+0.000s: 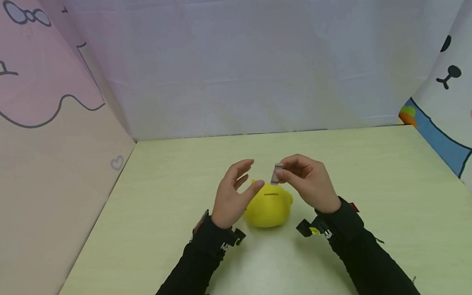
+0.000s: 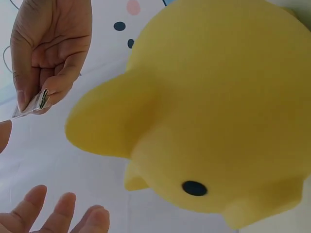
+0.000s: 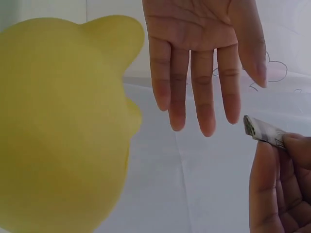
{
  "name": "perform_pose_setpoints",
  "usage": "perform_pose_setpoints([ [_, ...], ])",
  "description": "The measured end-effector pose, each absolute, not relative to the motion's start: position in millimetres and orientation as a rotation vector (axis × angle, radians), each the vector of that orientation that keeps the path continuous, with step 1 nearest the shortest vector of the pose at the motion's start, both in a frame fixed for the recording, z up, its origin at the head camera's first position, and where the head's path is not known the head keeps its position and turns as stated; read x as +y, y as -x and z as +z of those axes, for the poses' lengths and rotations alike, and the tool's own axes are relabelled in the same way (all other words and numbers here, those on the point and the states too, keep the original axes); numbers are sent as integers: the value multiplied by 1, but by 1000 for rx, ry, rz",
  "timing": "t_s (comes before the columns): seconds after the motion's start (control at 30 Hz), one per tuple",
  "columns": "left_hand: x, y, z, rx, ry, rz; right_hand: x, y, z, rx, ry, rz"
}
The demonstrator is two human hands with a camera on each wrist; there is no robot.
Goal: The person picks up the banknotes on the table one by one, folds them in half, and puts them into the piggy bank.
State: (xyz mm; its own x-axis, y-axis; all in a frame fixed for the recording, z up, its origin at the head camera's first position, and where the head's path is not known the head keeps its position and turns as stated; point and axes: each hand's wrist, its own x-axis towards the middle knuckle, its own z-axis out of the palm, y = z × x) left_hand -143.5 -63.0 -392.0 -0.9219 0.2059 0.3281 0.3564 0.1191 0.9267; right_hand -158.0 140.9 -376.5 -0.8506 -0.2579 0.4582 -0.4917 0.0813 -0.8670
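Observation:
A yellow piggy bank (image 1: 268, 212) stands on the table with its coin slot (image 1: 271, 194) on top; one ear and a black eye (image 2: 194, 188) show in the left wrist view. Just above the slot, my right hand (image 1: 311, 182) pinches a small folded banknote (image 1: 276, 174) between thumb and fingers. Its layered end (image 3: 249, 127) shows in the right wrist view. My left hand (image 1: 233, 198) hovers at the bank's left side, holding nothing. Its fingers are extended and spread from the thumb, as the left palm (image 3: 194, 29) in the right wrist view also shows.
The pale yellow-green table (image 1: 170, 172) reaches back to a plain whitish cloth backdrop (image 1: 262, 61). Printed cartoon panels stand at the sides, a pink figure (image 1: 42, 56) on the left and a white animal face (image 1: 463, 99) on the right.

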Motion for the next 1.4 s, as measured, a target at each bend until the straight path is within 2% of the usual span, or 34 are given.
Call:
perform_pose_setpoints([
  [0.5,-65,142,-425,-2635,364,-1900,148,164,-397,-2225,-799,1822],
  [1.0,-64,142,-448,-2713,456,-1917,146,161,-411,-2360,-750,1797],
  [1.4,-63,141,-448,-2724,469,-1853,145,162,-415,-2392,-733,1771],
])
